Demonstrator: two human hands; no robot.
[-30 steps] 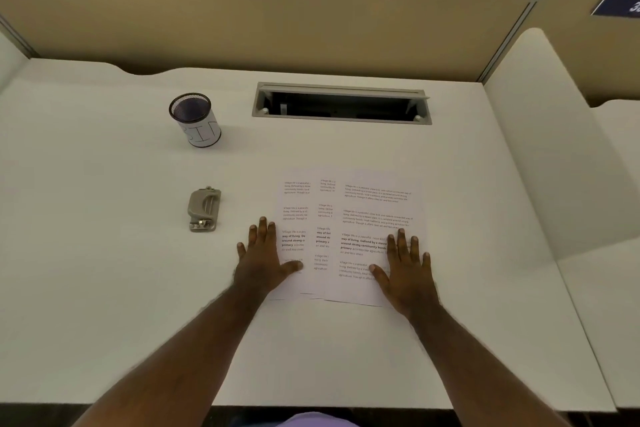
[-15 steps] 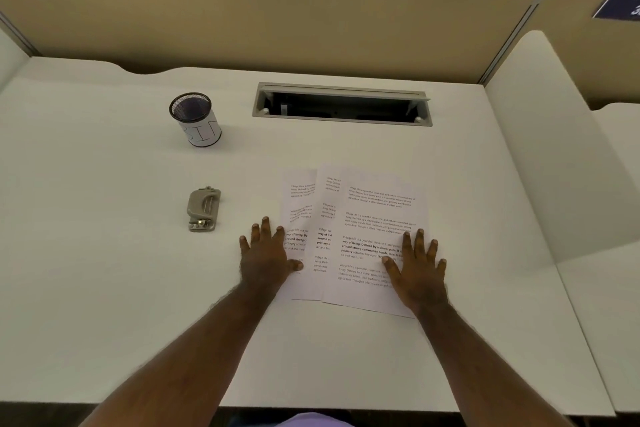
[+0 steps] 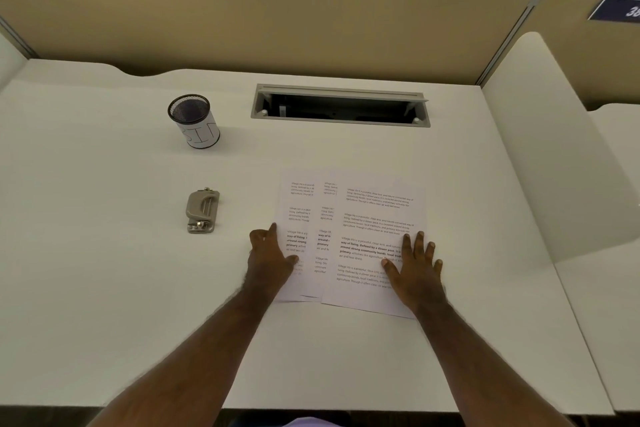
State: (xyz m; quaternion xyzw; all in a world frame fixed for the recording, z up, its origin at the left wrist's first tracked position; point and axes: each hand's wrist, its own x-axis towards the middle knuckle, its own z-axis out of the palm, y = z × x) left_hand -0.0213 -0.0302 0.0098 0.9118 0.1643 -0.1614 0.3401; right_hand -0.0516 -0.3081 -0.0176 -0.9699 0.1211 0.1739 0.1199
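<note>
Three printed paper sheets [image 3: 377, 215] lie fanned and overlapping on the white desk [image 3: 104, 288], with the rightmost sheet on top. My left hand [image 3: 270, 253] sits at the left edge of the leftmost sheet. Its fingers are drawn together and the thumb lies on the paper. Whether the fingers reach under the edge is not visible. My right hand [image 3: 417, 267] rests flat with spread fingers on the lower right of the top sheet.
A grey metal hole punch [image 3: 202, 210] lies left of the sheets. A black mesh cup [image 3: 194, 121] with a white label stands behind it. An open cable slot [image 3: 341, 106] runs along the back. A white side panel [image 3: 554, 149] bounds the desk on the right.
My right hand slid to the right, turning the top sheet a little. My left hand went from flat with spread fingers to fingers bunched at the sheets' left edge.
</note>
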